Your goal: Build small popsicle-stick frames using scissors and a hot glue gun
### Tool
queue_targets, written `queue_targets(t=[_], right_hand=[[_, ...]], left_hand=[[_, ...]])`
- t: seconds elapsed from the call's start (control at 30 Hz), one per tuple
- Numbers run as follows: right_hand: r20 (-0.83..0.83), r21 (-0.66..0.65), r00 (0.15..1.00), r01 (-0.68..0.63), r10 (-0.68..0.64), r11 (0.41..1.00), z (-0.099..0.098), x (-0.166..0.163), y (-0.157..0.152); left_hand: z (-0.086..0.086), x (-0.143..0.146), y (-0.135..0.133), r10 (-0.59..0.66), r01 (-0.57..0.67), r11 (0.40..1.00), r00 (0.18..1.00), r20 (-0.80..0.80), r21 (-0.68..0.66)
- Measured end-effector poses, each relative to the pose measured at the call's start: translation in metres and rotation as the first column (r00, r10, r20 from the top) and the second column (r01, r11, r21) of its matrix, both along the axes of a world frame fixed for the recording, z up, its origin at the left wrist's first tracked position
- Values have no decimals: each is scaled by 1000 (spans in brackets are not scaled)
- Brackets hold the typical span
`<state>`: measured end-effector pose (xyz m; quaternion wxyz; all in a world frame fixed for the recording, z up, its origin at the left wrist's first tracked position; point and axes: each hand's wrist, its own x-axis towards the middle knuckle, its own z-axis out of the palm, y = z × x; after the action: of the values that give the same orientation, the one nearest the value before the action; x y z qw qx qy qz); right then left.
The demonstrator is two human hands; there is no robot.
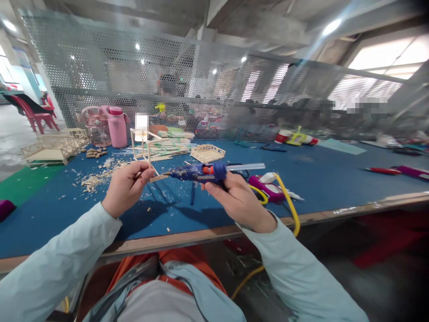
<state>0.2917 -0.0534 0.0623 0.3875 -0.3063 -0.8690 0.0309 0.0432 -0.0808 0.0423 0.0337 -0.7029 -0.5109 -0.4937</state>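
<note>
My left hand (pixel 125 185) pinches a small frame of thin wooden sticks (pixel 149 154), holding it above the table. Wrapped around a blue hot glue gun (pixel 191 172) is my right hand (pixel 243 197). A clear glue stick (pixel 246 167) juts from the back of the gun, which points left. Its metal nozzle is at the lower wooden strip of the frame, close to my left fingertips; whether it touches the wood I cannot tell. Wood scraps (pixel 97 179) are scattered on the blue table just beyond my left hand.
A hexagonal wooden tray (pixel 208 153) and a bundle of sticks (pixel 177 142) lie behind my hands. A pink bottle (pixel 117 127) and wooden models (pixel 50 150) stand at the left. A purple power strip (pixel 273 192) with a yellow cable (pixel 292 210) sits at the right.
</note>
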Motion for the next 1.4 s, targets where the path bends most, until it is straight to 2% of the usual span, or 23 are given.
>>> queue_targets(t=[0.3,0.7,0.9,1.1,1.27,1.33,1.4], right_hand=[[40,29,999,31,-32,999,-4,-1,3],[46,38,999,-14,12,999,-2,1,2],[32,72,998,47,-50,996,-3,1,2],[65,38,996,54,-56,998,-1,8,3],[27,5,998,53,-53,999,3,27,30],[-18,18,992,123,-123,992,5,32,54],[-7,1,967,255,-255,967,5,34,84]], left_hand=[[1,2,-1,-9,9,1000,1000,4,-4],[0,1,0,-12,12,1000,1000,1,-19],[1,2,-2,-14,15,999,1000,16,-33],[-1,2,-1,-24,26,997,999,24,-75],[-10,-1,11,-34,40,985,999,37,-169],[-17,-3,20,-48,51,974,999,17,-221],[-25,-4,29,-62,59,963,998,-4,-261]])
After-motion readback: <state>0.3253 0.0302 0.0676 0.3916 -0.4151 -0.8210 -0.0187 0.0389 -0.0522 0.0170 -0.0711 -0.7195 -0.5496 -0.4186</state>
